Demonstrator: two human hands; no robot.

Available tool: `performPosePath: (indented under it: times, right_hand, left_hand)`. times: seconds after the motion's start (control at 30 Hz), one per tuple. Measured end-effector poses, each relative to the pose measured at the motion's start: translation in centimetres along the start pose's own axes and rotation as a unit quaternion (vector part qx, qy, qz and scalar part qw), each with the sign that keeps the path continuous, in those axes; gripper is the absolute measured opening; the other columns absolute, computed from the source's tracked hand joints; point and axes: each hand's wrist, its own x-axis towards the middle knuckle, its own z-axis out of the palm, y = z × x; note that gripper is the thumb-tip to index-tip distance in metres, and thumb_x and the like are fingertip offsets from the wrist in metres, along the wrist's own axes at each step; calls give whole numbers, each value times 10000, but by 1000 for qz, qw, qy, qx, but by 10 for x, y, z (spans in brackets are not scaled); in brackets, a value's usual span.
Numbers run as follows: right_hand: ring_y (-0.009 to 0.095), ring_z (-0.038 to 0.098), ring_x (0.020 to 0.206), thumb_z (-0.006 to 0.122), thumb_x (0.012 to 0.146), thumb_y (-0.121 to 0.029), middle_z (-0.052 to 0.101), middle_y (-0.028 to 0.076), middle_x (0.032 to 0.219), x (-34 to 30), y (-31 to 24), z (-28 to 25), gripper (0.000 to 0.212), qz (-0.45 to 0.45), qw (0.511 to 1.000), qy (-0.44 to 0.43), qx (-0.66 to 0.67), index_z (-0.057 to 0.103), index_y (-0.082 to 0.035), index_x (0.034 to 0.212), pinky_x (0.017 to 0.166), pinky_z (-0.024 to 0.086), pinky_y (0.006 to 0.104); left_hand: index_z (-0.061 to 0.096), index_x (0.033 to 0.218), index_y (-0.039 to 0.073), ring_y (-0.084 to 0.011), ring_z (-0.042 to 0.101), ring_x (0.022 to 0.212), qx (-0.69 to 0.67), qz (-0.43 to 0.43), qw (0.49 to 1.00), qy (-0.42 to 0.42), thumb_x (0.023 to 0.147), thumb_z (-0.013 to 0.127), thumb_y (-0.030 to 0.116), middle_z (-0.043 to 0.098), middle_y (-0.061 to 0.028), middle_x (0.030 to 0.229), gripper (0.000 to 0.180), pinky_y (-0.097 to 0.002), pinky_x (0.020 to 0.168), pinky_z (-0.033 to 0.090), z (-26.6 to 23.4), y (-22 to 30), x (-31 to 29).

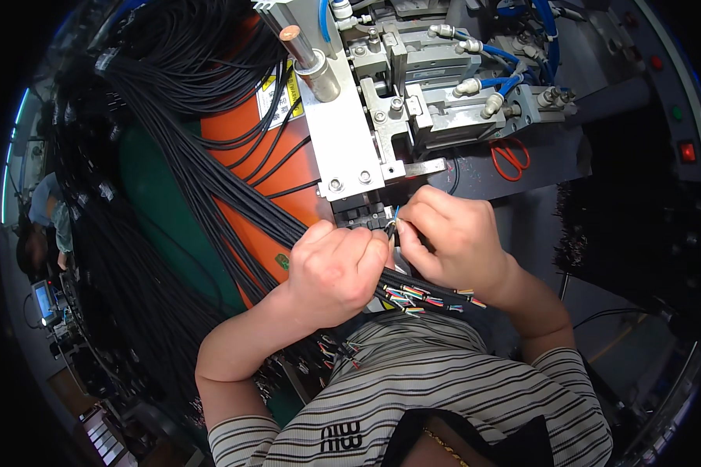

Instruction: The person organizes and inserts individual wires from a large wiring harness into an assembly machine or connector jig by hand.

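Note:
My left hand (339, 265) is closed round a black cable, just in front of a small black fixture block (358, 212) under the machine's white plate. Thin coloured wires (393, 221) fan out of the cable's end between my hands. With thumb and forefinger, my right hand (452, 237) pinches at these wires, a blue one among them. A bundle of black cables (234, 191) runs from the upper left down beneath my left hand. Its stripped ends (420, 296), showing multicoloured wires, stick out below my hands near my striped shirt.
A machine with pneumatic cylinders (459, 117) and blue air tubes stands ahead. Scissors with red handles (510, 159) lie to its right. More black cables (187, 62) pile up on the left. At the right edge is a panel with a lit red button (686, 152).

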Motion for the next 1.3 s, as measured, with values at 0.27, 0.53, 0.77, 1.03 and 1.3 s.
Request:
performPosePath:
  times: [0.27,0.53,0.77,1.03,1.3]
  right_hand:
    - [274,581,545,680,770,-72,580,82,727,0,4,0,67,1,996,-35,-87,629,-29,778,479,455,366]
    - [272,597,566,672,792,-52,596,85,758,-2,5,8,60,-9,996,-9,-87,634,-13,817,497,472,360]
    - [268,602,565,667,774,-45,574,78,741,4,-8,4,60,-11,986,-49,-161,634,-17,815,484,463,362]
    - [257,593,541,696,775,-61,609,78,775,0,4,10,81,-16,995,45,-85,644,-28,827,477,465,358]
    - [97,518,479,672,785,-16,577,57,622,8,17,4,40,106,990,-50,84,647,10,802,465,415,248]
  left_hand:
    - [639,1133,-43,-213,585,771,-12,-62,997,-55,691,626,65,577,-85,941,455,-333,687,473,-11,-1,-4]
    - [632,1154,-34,-213,558,744,-12,-44,995,-88,727,617,60,518,-71,850,437,-325,658,467,-14,-2,0]
    - [628,1112,-82,-190,523,716,72,7,991,-116,778,595,67,512,-74,839,367,-308,616,440,-15,4,7]
    - [623,1082,-87,-193,534,724,63,12,991,-120,772,605,66,520,-83,860,346,-313,620,442,-16,1,11]
    - [629,1116,-35,-222,564,762,60,-21,989,-134,745,614,77,540,-91,887,388,-326,659,457,-18,2,13]
